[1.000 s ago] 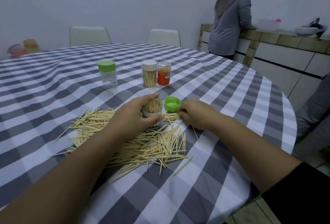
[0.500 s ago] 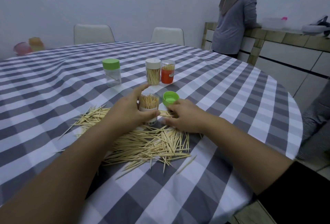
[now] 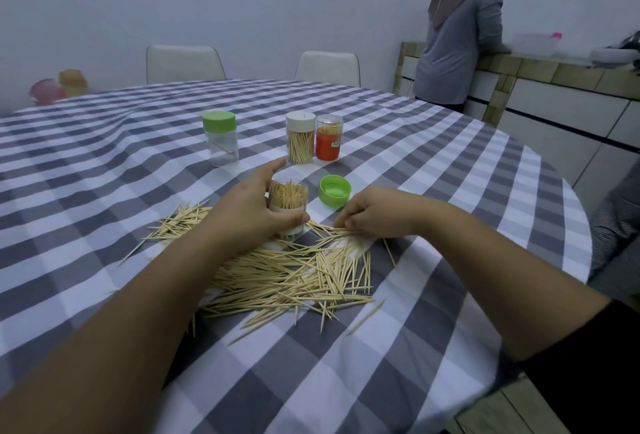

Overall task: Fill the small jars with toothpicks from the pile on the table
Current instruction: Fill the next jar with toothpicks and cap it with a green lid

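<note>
A pile of toothpicks (image 3: pixel 284 274) lies spread on the checked tablecloth in front of me. My left hand (image 3: pixel 249 208) grips an open small jar (image 3: pixel 288 196) that stands upright at the pile's far edge and is packed with toothpicks. My right hand (image 3: pixel 377 214) rests on the pile's right end, its curled fingers pinching a few toothpicks against the cloth. The jar's green lid (image 3: pixel 335 190) lies upside down just beyond my right hand. Farther back stand a nearly empty jar with a green lid (image 3: pixel 220 138), a filled jar with a white lid (image 3: pixel 300 137) and an orange-labelled jar (image 3: pixel 329 137).
The round table (image 3: pixel 485 163) carries a grey and white checked cloth. Two white chairs (image 3: pixel 183 63) stand behind it. A person (image 3: pixel 460 28) stands at a tiled counter (image 3: pixel 554 70) at the back right. Pink and orange containers (image 3: pixel 57 89) sit at the far left.
My right hand has slid from beside the jar to the pile's right end and closed on some toothpicks. The left hand still holds the jar.
</note>
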Demonstrator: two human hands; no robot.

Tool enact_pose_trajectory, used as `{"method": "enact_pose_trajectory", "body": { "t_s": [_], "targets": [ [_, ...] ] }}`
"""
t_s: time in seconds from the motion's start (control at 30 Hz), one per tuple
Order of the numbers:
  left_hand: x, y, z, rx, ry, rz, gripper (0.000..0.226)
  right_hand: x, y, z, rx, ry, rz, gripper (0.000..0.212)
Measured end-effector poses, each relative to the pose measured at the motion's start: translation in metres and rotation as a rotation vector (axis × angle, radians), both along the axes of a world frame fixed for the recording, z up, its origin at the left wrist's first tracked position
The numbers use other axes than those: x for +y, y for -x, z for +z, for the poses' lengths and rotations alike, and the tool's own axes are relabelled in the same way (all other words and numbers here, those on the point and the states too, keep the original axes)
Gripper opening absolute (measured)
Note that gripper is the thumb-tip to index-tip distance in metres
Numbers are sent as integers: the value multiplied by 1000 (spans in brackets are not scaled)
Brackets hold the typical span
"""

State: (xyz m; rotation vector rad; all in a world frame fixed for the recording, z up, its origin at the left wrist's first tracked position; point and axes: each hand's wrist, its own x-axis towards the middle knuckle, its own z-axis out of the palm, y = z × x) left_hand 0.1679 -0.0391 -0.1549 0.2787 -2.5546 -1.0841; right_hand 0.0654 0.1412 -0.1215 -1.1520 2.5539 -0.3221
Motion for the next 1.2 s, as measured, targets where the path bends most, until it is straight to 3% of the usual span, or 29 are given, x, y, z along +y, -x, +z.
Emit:
{"method": "enact_pose_trajectory", "body": {
  "t_s": [0.2, 0.33, 0.77, 1.03, 1.2],
  "targets": [
    [2, -1, 2, -15, 24, 6, 92, 7, -6, 5, 9, -263, 115, 42],
    [5, -1, 2, -16, 30, 8, 92, 3, -13, -3, 268, -335, 179, 39],
    [9, -2, 4, -10, 44, 2, 93, 6, -23, -28, 618, -155, 120, 24],
    [8, -3, 3, -7, 34, -10, 94, 12, -21, -19, 623, -140, 71, 22],
    [9, -3, 4, -12, 60, -9, 94, 12, -11, -12, 479, -40, -42, 19]
  ]
}}
